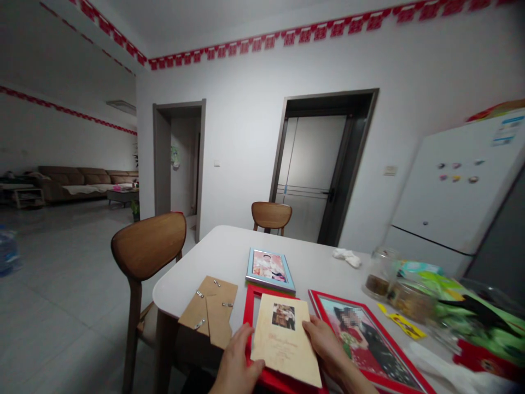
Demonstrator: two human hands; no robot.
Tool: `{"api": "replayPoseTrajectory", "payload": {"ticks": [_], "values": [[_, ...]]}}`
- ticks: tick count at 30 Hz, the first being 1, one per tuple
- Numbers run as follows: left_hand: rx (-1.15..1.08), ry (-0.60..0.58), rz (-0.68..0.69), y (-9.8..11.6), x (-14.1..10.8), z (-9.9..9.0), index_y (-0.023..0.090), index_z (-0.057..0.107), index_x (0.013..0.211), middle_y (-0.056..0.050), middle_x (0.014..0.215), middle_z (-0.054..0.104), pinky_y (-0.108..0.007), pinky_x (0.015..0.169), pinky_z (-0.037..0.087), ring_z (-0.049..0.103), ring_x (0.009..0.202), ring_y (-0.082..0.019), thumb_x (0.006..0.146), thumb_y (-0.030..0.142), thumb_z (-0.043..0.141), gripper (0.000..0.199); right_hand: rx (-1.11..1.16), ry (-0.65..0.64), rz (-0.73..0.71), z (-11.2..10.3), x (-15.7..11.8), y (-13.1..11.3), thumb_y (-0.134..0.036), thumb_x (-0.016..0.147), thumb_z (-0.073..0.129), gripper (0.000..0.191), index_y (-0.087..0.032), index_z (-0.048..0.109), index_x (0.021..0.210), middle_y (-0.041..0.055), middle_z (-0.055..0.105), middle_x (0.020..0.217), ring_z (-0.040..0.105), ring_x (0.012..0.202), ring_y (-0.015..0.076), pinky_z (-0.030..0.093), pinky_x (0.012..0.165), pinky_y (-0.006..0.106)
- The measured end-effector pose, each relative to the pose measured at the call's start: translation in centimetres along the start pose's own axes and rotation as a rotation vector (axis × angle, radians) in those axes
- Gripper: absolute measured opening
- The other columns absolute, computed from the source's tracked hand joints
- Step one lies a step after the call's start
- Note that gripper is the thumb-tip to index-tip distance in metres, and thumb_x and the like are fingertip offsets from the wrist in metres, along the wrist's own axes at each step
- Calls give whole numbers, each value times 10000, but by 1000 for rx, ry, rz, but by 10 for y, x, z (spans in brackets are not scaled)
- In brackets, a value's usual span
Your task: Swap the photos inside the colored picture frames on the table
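A cream insert sheet, printed with a small photo and faint red script, lies tilted over a red picture frame. My left hand is closed at the sheet's left edge, thumb near its lower corner and fingers over the frame's left bar. The right edge of the sheet is pinched in my right hand. Beyond them is a light blue frame with a portrait photo. To the right rests another red frame holding a picture. Brown backing boards with metal clips overlap on the left.
The white table has a rounded left corner. At its right are a glass jar, a yellow packet, crumpled tissue and green plastic bags. Wooden chairs stand at the left and far sides.
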State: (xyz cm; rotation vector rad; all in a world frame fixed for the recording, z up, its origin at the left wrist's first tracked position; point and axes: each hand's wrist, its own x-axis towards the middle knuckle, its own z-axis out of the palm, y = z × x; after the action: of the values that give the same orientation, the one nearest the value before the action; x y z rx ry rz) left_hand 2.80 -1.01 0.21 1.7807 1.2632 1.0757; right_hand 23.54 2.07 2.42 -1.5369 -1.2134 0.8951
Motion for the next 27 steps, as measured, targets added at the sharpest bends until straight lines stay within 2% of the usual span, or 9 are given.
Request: {"api": "replayPoseTrajectory", "payload": {"ticks": [3, 5, 9, 13, 16, 23, 27], "values": [[169, -55, 85, -5, -3, 5, 78, 497, 1119, -175, 1251, 418, -354, 976, 295, 375, 1157, -266, 548, 88, 543, 573, -144, -69, -2, 9, 6, 1, -239, 689, 299, 394, -112, 574, 943, 77, 661, 624, 625, 589, 200, 463, 527, 279], [233, -72, 127, -9, -3, 7, 90, 507, 1109, -173, 1246, 426, -369, 969, 308, 378, 1154, -270, 544, 79, 546, 567, -264, -66, -20, 13, 10, 0, -224, 695, 268, 426, -110, 567, 977, 74, 667, 661, 625, 593, 184, 458, 527, 255], [319, -109, 200, -7, -3, 4, 129, 567, 1013, -149, 1201, 483, -385, 966, 314, 383, 1152, -267, 576, 92, 550, 439, -416, -58, -70, 13, 15, -5, -205, 698, 276, 416, -106, 584, 959, 95, 671, 778, 624, 688, 180, 450, 586, 242], [412, -200, 232, 7, -5, 1, 122, 595, 959, -149, 1166, 516, -376, 962, 319, 382, 1151, -278, 622, 142, 564, 338, -661, -3, -127, 7, 16, -7, -228, 703, 336, 349, -97, 609, 878, 161, 646, 870, 599, 812, 232, 422, 684, 297], [481, -228, 232, 14, -5, 2, 126, 605, 954, -144, 1160, 523, -382, 961, 316, 382, 1148, -287, 653, 163, 558, 307, -838, 39, -120, 6, 14, -5, -279, 712, 363, 338, -82, 613, 825, 210, 633, 835, 595, 796, 287, 412, 665, 361], [545, -252, 229, 16, -5, 3, 128, 589, 1010, -144, 1188, 500, -389, 958, 317, 366, 1158, -291, 687, 184, 530, 334, -1044, 65, -101, 12, 8, -4, -293, 740, 354, 342, -86, 610, 834, 197, 628, 836, 600, 766, 290, 420, 615, 366], [556, -294, 245, 18, -8, -13, 90, 492, 1143, -162, 1256, 416, -383, 971, 296, 324, 1187, -269, 675, 196, 519, 481, -1081, 62, -95, 10, 8, -7, -283, 739, 379, 317, -95, 604, 859, 179, 624, 863, 594, 791, 272, 421, 629, 344]]}}
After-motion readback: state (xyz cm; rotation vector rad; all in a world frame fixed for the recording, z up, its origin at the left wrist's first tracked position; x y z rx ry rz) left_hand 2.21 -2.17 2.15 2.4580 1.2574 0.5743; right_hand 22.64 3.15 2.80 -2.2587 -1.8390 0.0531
